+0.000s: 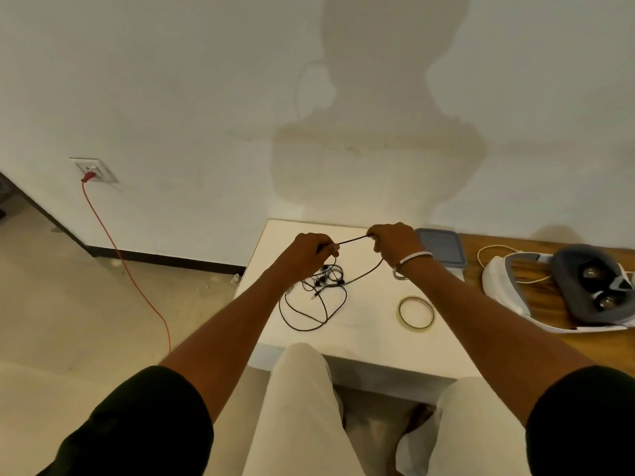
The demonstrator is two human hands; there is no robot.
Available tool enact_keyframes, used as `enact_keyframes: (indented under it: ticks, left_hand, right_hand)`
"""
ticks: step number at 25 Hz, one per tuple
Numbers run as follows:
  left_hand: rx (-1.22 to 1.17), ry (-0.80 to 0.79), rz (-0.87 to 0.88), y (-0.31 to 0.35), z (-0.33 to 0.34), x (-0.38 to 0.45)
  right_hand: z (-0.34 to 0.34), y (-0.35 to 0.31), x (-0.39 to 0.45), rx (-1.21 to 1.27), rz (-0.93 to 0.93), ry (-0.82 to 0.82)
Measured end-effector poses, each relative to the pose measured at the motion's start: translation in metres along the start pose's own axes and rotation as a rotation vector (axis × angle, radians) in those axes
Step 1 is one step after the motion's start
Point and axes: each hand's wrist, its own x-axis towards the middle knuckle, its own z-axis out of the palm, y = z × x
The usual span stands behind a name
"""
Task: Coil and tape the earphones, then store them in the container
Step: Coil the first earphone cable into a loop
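Warm dim light; person's shadow on wall (pixel 378 97); wide-angle edge distortion.

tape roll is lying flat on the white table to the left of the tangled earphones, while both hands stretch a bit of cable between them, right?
Not quite: the head view shows the tape roll lying flat on the white table to the right of the tangled earphones. The left hand and right hand do stretch cable between them.

A plain, sparsely furnished room is shown: a stained white wall (pixel 206 97), a socket (pixel 93 170) with a red cord (pixel 130 269), a bare floor (pixel 68 304), a small white table (pixel 360 324).
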Motion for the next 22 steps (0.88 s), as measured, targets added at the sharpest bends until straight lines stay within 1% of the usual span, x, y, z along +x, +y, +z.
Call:
enact_keyframes:
  ticks: [2,4,5,7,9,10,12,13,15,16,17,19,21,22]
  left_hand:
    - [-0.025,-0.008,-0.026,-0.011,0.007,-0.005]
    - [-0.026,-0.015,-0.023,-0.015,0.015,-0.006]
    - [-0.027,-0.017,-0.013,-0.016,0.02,-0.006]
    - [-0.02,-0.026,0.026,-0.011,0.027,-0.003]
    - [-0.019,-0.019,0.065,-0.01,0.036,0.001]
    - [-0.01,-0.016,0.074,-0.009,0.038,0.002]
    - [0.014,-0.005,0.052,-0.011,0.039,0.004]
    - [0.01,-0.001,0.028,-0.015,0.038,0.005]
    - [0.003,-0.008,-0.003,-0.025,0.033,0.004]
    - [0.004,-0.02,-0.011,-0.03,0.03,0.003]
    - [0.006,-0.029,-0.019,-0.035,0.029,0.001]
    - [0.024,-0.026,-0.028,-0.043,0.026,-0.003]
    - [0.033,-0.013,-0.043,-0.049,0.026,-0.003]
    - [0.036,-0.005,-0.043,-0.048,0.025,-0.004]
  right_hand:
    - [0.009,0.017,-0.004,-0.082,0.129,-0.005]
    - [0.02,0.02,-0.008,-0.131,0.209,-0.076]
    - [0.025,0.015,-0.009,-0.085,0.215,-0.128]
    - [0.03,-0.005,-0.01,0.1,0.129,-0.189]
    - [0.04,-0.026,-0.014,0.189,-0.028,-0.19]
    - [0.044,-0.033,-0.016,0.218,-0.078,-0.168]
    - [0.046,-0.035,-0.016,0.312,-0.049,-0.148]
    - [0.046,-0.028,-0.013,0.278,-0.04,-0.138]
    - [0.048,-0.008,-0.008,0.04,-0.094,-0.054]
    - [0.048,0.002,-0.006,-0.02,-0.073,-0.027]
    - [0.048,0.011,-0.007,-0.025,-0.018,0.0]
    - [0.047,0.025,-0.012,-0.03,0.14,0.018]
    - [0.044,0.031,-0.015,-0.101,0.27,-0.097]
    - [0.043,0.029,-0.016,-0.116,0.294,-0.175]
